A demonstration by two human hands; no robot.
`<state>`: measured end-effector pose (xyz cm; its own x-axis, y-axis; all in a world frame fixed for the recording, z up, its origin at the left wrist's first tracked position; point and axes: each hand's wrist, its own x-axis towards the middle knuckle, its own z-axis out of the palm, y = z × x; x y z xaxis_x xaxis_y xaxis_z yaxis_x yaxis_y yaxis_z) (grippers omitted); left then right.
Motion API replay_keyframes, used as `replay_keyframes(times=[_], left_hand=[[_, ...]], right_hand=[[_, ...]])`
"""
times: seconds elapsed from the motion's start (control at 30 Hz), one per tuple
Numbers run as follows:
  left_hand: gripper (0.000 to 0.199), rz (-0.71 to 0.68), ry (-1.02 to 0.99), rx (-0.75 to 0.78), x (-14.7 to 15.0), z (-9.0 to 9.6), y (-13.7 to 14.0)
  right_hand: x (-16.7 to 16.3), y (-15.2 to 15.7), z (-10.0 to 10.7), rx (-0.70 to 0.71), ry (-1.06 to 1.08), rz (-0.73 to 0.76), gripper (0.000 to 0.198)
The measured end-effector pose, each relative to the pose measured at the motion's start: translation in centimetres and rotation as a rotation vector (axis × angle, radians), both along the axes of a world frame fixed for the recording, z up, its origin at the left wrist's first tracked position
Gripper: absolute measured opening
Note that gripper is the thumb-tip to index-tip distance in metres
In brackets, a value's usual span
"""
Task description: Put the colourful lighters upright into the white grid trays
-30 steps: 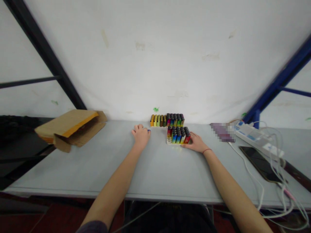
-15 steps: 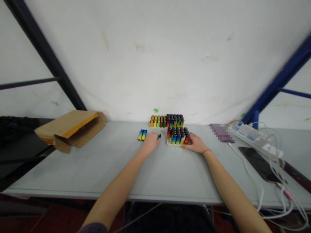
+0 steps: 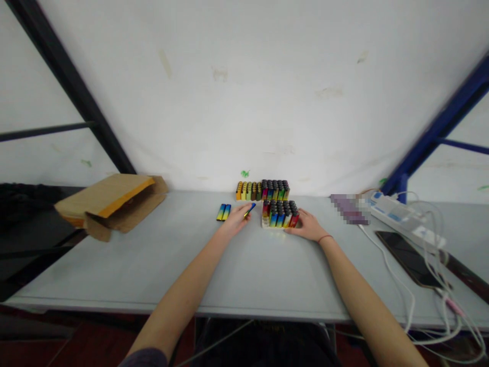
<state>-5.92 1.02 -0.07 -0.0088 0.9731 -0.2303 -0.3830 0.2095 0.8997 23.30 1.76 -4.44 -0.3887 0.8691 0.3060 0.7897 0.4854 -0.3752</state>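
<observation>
My left hand (image 3: 237,218) is closed on a blue-and-yellow lighter (image 3: 249,210), held tilted just left of a pale tray (image 3: 266,223). Lighters with dark tops (image 3: 280,216) stand upright in that tray in rows, in blue-yellow, red and whitish colours. The tray's front left corner has a gap where its pale slots show. My right hand (image 3: 308,226) grips the tray's right side, thumb along the front and fingers behind. To the left of my left hand, two blue-and-yellow lighters (image 3: 223,212) lie side by side on the table.
Behind the tray stand a group of yellow-to-brown lighters (image 3: 248,191) and another of multicoloured lighters (image 3: 275,190). An opened cardboard box (image 3: 114,199) lies at the left. A phone (image 3: 408,259), a power strip (image 3: 405,219) and loose white cables are on the right.
My left hand has turned and lifted the lighter, so more of its blue-and-yellow body shows, angled toward the tray. My right hand and the tray stay put.
</observation>
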Motion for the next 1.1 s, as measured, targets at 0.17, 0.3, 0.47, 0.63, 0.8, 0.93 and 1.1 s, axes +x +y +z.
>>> replay_keyframes(times=[0.17, 0.3, 0.47, 0.63, 0.8, 0.93, 1.1], left_hand=[[0.018, -0.043, -0.070, -0.011, 0.3, 0.4, -0.3], [0.019, -0.053, -0.098, -0.037, 0.6, 0.8, -0.8], [0.032, -0.048, -0.031, 0.062, 0.6, 1.3, -1.2], [0.057, 0.041, 0.060, 0.010, 0.8, 1.4, -1.2], [0.049, 0.105, 0.104, -0.046, 1.3, 1.5, -1.3], [0.041, 0.154, 0.054, -0.073, 1.6, 1.8, -1.5], [0.035, 0.214, 0.024, -0.066, 1.7, 1.9, -1.5]], right_hand=[[-0.1, -0.1, 0.1, -0.007, 0.000, 0.002, 0.065], [-0.1, -0.1, 0.1, -0.012, -0.003, 0.002, 0.065], [0.0, 0.0, -0.1, -0.009, 0.002, 0.002, 0.065], [0.1, 0.1, -0.3, -0.007, -0.023, -0.003, 0.068], [0.1, 0.1, -0.2, -0.015, -0.021, 0.001, 0.068], [0.1, 0.0, -0.1, -0.014, -0.008, 0.004, 0.067], [0.2, 0.0, -0.2, -0.008, -0.029, 0.000, 0.068]])
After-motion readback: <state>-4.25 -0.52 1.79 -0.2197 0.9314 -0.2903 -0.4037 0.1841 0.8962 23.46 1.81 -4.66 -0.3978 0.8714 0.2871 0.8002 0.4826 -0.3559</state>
